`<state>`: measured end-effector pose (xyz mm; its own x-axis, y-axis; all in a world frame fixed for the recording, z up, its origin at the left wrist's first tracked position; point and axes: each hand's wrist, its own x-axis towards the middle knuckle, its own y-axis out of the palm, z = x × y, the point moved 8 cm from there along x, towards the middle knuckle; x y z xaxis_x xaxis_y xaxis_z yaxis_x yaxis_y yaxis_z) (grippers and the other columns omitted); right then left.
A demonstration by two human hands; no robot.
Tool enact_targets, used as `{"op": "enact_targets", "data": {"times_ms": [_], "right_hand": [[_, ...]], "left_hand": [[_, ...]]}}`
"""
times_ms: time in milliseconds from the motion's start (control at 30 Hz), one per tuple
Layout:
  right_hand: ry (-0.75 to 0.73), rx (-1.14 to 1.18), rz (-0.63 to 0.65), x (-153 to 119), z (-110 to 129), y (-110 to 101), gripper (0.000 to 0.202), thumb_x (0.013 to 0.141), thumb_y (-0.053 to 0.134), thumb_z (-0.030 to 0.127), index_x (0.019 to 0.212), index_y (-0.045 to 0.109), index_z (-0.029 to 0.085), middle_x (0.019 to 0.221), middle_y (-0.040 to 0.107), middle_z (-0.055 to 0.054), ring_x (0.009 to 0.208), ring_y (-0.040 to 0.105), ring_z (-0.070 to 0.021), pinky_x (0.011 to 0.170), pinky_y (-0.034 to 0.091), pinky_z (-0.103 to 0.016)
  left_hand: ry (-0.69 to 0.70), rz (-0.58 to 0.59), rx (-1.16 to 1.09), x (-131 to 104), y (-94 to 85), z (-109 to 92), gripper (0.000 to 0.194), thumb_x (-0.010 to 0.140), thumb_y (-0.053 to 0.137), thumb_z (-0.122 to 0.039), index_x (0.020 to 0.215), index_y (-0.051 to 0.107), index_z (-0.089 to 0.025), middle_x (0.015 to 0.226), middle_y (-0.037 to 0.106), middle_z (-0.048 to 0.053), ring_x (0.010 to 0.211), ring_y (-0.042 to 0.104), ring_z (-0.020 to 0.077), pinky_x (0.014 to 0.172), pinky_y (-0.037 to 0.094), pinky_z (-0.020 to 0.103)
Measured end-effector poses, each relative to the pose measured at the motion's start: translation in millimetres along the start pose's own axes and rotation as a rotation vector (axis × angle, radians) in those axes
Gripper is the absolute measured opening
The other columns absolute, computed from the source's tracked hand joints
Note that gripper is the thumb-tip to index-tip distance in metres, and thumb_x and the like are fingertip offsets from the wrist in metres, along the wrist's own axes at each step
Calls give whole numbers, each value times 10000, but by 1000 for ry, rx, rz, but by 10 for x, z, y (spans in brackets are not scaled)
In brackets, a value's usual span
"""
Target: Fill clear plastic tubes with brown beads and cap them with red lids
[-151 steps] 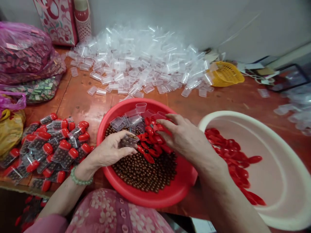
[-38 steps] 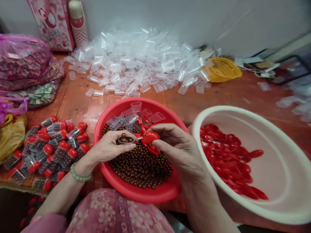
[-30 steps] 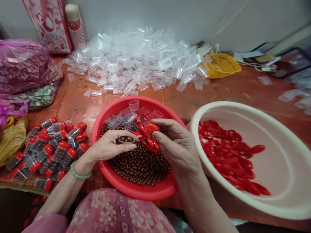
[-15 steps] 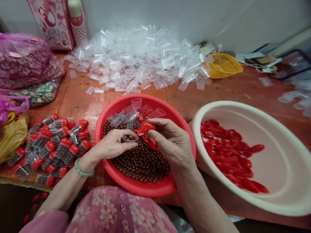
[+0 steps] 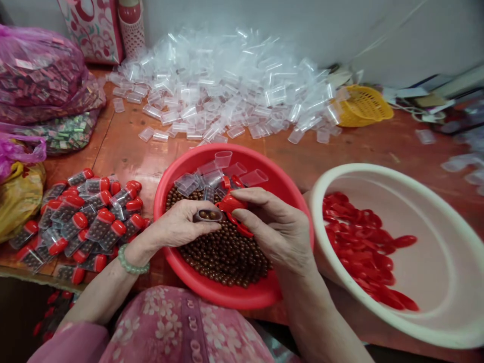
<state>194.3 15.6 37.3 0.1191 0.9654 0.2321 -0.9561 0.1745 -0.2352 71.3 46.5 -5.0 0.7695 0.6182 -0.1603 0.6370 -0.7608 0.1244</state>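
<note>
My left hand (image 5: 179, 222) is closed round a clear plastic container (image 5: 209, 216) whose open oval mouth faces me, with brown balls inside. Close beside that mouth, my right hand (image 5: 280, 227) pinches a red plastic cap (image 5: 233, 203) between thumb and fingers. Both hands hover over a red basin (image 5: 227, 297). In it lie many brown balls (image 5: 227, 257), several clear empty containers (image 5: 255, 177) at the back, and a few red caps, partly hidden behind my right fingers.
Filled containers with red caps (image 5: 100, 222) are piled at the left. A cream basin (image 5: 446, 262) of red caps (image 5: 359, 247) stands at the right. Behind lie a heap of clear containers (image 5: 234, 91) and a yellow basket (image 5: 365, 108). Plastic bags (image 5: 41, 75) sit at the far left.
The red cap in my right hand has turned and now shows a smoother top near the container's mouth. My left hand keeps hold of the container. The whole view has shifted slightly.
</note>
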Motion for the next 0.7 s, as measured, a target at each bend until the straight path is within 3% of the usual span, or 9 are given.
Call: {"op": "enact_targets", "data": {"times_ms": [200,467,700], "right_hand": [[-184,-160,147,15,212,150,366,832,647,104,1106,695,342,971,717,-14,906,670,-174,819,558,-324],[-308,-359,263,8,425,210,420,859,591,74,1170,671,344,984,693,-42,852,673,-162,741,570,-287],[-398,-492,315,-31,444,280,405,876,563,65,1196,644,300,1003,686,-62,872,672,-165,759,566,-293]], "left_hand": [[-14,57,-58,2,45,94,177,796,609,-162,948,695,-133,807,669,1,779,600,147,814,472,290],[10,52,-22,7,13,107,204,798,611,-184,977,698,-142,859,686,8,842,619,168,859,482,310],[11,59,49,8,1,132,177,799,611,-199,955,678,-149,850,674,-3,873,612,171,851,470,288]]}}
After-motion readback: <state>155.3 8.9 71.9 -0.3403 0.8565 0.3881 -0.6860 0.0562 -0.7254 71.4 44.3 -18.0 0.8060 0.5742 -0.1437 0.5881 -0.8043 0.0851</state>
